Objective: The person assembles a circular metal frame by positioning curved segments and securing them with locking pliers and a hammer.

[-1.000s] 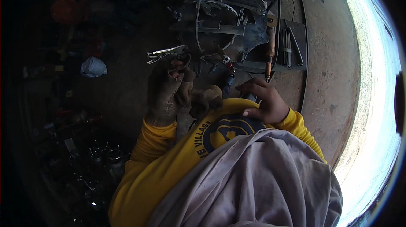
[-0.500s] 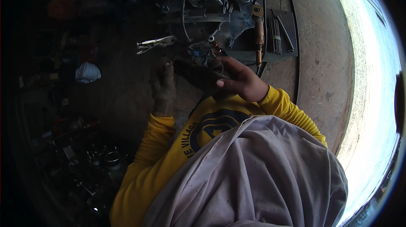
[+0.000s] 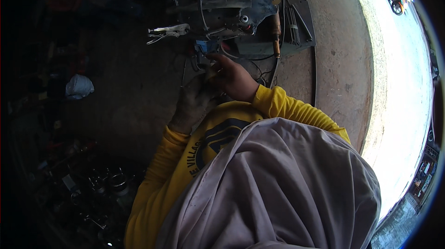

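Note:
My left hand [image 3: 189, 103], in a dirty knit work glove, is raised in front of my chest. Its fingers run up beneath my bare right hand [image 3: 237, 81] and are mostly hidden there. The right fingers are bent closed at the left glove's fingertips; what they grip cannot be made out in the shadow. Just beyond both hands is a blue object [image 3: 206, 46] under a dark, rough-edged metal assembly [image 3: 222, 15]. Silver locking pliers [image 3: 169, 32] stick out from that assembly's left side.
Right of the assembly lie a brown-orange cylindrical tool [image 3: 276, 31] and several thin rods [image 3: 292, 25] on a dark surface. Cables hang below it. A white bundle [image 3: 79, 86] lies at left on the floor. Metal parts [image 3: 111, 181] crowd the dark lower left. Bright daylight fills the right.
My hands have come together: the right moved left and the left moved right. The dark glove-like item that was in my right hand no longer shows distinctly. The view has shifted slightly.

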Demonstrator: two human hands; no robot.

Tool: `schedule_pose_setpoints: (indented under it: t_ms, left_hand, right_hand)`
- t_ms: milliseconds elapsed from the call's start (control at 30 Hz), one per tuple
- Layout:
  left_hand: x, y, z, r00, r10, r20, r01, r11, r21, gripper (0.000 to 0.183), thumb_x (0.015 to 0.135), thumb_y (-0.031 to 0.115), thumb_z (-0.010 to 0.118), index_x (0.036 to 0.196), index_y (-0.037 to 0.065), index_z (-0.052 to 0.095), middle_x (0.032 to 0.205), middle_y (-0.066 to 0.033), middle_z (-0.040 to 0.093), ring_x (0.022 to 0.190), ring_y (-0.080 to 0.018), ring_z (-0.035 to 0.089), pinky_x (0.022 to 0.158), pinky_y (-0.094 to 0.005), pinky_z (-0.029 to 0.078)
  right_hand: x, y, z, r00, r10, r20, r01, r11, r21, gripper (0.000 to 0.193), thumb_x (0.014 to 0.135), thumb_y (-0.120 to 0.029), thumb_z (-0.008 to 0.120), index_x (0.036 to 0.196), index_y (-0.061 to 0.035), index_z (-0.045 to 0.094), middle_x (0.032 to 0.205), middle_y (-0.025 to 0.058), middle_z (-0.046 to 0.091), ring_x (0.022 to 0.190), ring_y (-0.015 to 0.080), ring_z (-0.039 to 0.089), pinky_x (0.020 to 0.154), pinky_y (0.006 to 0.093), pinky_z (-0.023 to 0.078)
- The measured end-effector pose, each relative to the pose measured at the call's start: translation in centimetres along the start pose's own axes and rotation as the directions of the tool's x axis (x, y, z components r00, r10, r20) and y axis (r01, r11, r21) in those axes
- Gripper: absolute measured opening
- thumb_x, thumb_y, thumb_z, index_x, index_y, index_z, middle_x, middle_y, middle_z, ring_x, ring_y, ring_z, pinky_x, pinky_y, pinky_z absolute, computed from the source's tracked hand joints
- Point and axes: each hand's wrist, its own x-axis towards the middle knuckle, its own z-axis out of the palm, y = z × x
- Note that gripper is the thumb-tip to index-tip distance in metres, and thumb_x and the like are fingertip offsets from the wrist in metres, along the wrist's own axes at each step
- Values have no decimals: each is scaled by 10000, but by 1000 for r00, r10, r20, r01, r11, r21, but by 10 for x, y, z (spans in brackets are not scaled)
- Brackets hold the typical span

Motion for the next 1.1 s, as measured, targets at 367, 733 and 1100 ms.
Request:
schedule_pose_setpoints:
  t_ms: [367, 733, 1100]
  left_hand:
    - [6, 3, -26, 929, -354, -112, 349, 935, -64, 222, 938, 194, 656, 1076, 21, 667, 970, -39, 674, 811, -95, 651, 686, -253, 531]
    - [12, 19, -23, 869, -7, 494, -298, 790, 536, 157, 930, 153, 626, 1022, 25, 629, 913, -138, 682, 790, -258, 696, 653, -382, 533]
    - [14, 5, 23, 698, 462, 548, -667, 698, 262, 152, 952, 136, 653, 1051, 26, 615, 976, -144, 648, 923, -274, 662, 812, -372, 533]
  right_hand:
    - [-18, 20, 15, 971, -240, 15, 176, 668, -723, 143, 846, -52, 634, 964, -24, 710, 963, 159, 703, 881, 347, 674, 801, 409, 552]
    - [-6, 24, -15, 966, -154, -209, 153, 988, -20, 255, 922, -59, 549, 1161, 12, 601, 993, 113, 671, 916, 208, 683, 827, 317, 558]
    - [-18, 30, 7, 831, -376, -409, 552, 644, 530, 305, 1013, -145, 498, 1273, 6, 550, 1222, 104, 627, 1140, 225, 595, 1026, 370, 465]
